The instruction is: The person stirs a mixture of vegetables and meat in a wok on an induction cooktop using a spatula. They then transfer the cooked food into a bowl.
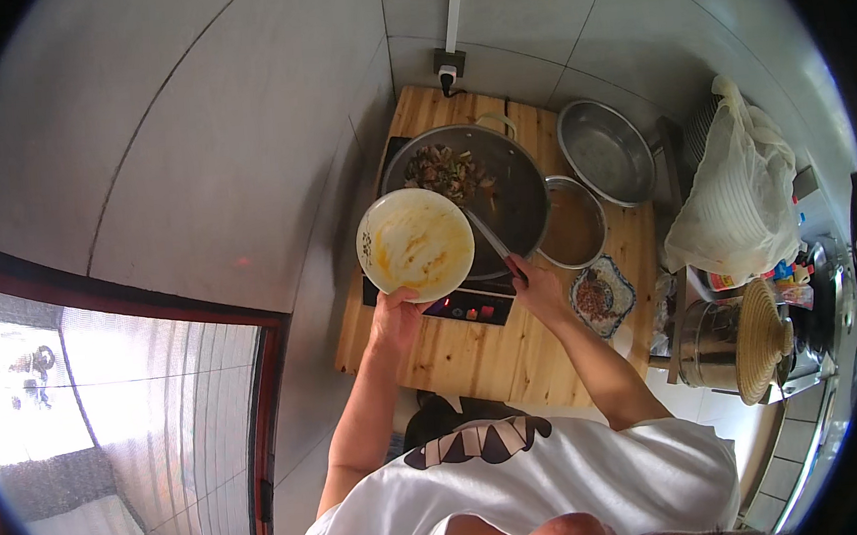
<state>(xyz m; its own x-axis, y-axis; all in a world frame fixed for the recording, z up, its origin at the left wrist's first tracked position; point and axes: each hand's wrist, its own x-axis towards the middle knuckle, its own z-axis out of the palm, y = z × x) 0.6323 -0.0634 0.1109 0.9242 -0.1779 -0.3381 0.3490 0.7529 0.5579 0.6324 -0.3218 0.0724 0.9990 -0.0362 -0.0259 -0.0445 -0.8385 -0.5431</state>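
Observation:
My left hand (400, 316) grips the near rim of a white bowl (419, 246), which is smeared inside with yellow-brown residue. The bowl is above the near left side of a large dark wok (516, 187) and hides part of it. In my right hand (538, 286) is the dark red handle of a metal cooking utensil (489, 233); its head is hidden behind the bowl. Chopped, browned food with green bits (448, 173) lies at the wok's far left. Under the wok is a black induction cooker (476, 309) with lit red indicators.
Right of the wok stand a pot of brownish liquid (574, 224), a metal basin (607, 152) and a patterned dish of reddish-brown seasoning (602, 296), all on a wooden table (480, 364). A rack at right holds bagged plates (729, 194) and a pot with a woven lid (761, 341). Tiled walls (240, 131) border the table.

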